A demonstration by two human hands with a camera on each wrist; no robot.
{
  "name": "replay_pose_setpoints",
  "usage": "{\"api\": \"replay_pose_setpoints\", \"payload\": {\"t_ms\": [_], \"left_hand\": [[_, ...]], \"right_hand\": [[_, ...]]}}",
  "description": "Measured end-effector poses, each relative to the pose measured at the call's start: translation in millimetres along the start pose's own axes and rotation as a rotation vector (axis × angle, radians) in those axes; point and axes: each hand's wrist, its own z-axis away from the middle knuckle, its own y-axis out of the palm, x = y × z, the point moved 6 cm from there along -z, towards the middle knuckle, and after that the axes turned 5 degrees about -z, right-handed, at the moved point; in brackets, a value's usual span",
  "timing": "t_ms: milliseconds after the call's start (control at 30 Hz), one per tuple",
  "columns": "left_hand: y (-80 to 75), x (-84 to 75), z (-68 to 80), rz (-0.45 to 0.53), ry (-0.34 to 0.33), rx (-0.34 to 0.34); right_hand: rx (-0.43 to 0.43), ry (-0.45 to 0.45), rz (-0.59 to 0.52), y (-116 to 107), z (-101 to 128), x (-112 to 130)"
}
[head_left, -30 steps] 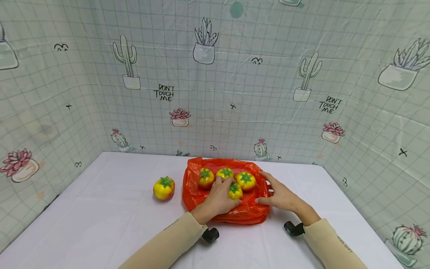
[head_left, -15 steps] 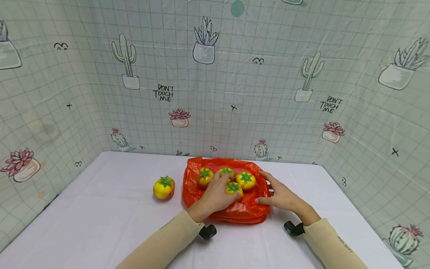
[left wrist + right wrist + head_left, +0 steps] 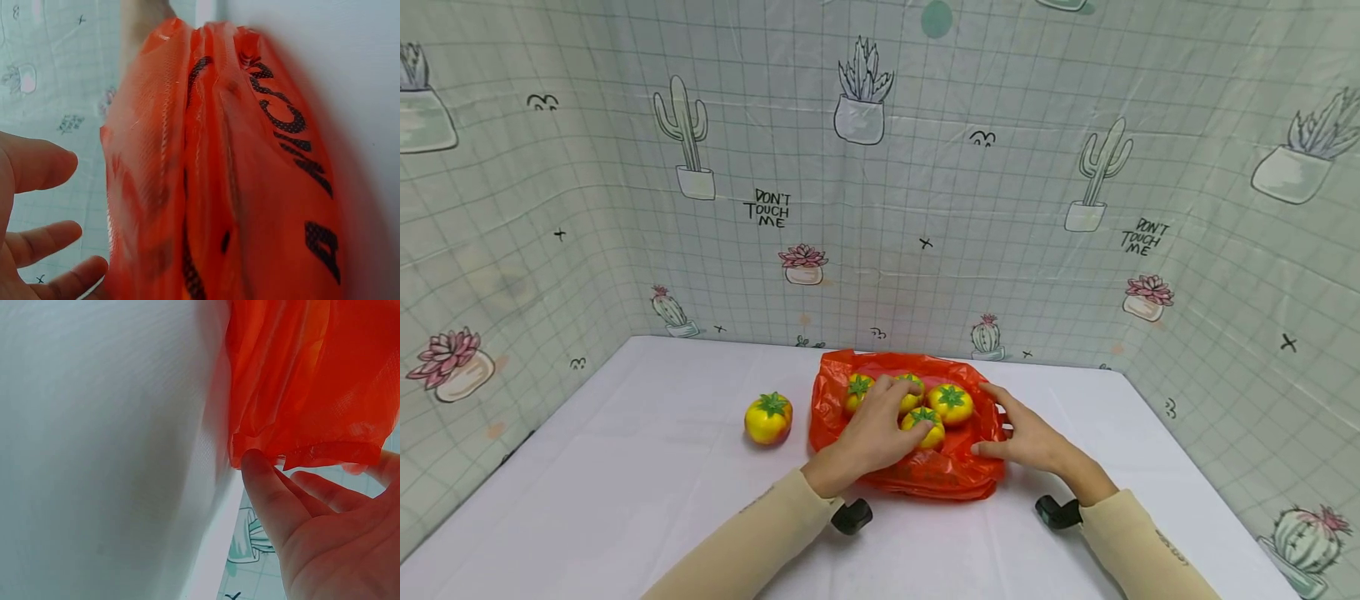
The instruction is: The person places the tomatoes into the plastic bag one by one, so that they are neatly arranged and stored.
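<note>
A red plastic bag [image 3: 977,479] with its mouth turned up holds several yellow-red tomatoes with green star-shaped tops. My left hand [image 3: 872,429] hovers over the bag's left part, fingers spread and holding nothing; its thumb overlaps the nearest tomato [image 3: 927,437]. The left hand partly hides the tomatoes at the left and the back, while another tomato [image 3: 953,408] at the right shows fully. My right hand [image 3: 1033,437] holds the bag's right rim, with thumb and index finger over the edge and other fingers outside. The right wrist view shows those fingers [image 3: 269,494] against the bag's edge.
One more tomato [image 3: 768,421] sits on the white table [image 3: 685,483] left of the bag. A grid-patterned cloth [image 3: 925,192] with cactus drawings encloses the table at the back and sides.
My left hand has moved off the nearest tomato toward the left, its thumb and fingers parting, and the tomato stays in the bag. The right hand has kept its place on the rim.
</note>
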Motion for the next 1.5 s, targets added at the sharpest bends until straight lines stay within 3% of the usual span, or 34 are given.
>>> {"api": "replay_pose_setpoints", "payload": {"t_ms": [300,633,1067,1500], "left_hand": [[-17.1,-2.6,12.9,0.040,0.109,-0.044],[-37.0,6.6,25.2,-0.009,0.187,-0.149],[-61.3,31.3,36.6,-0.033,0.188,-0.234],[-82.7,59.4,45.9,-0.074,0.147,-0.301]], "right_hand": [[-0.013,0.011,0.000,3.4,5.8,2.4],[-0.023,0.007,0.004,6.3,9.7,4.7],[-0.024,-0.002,0.007,6.4,8.7,0.9],[-0.030,0.008,0.011,7.0,9.4,1.4]]}}
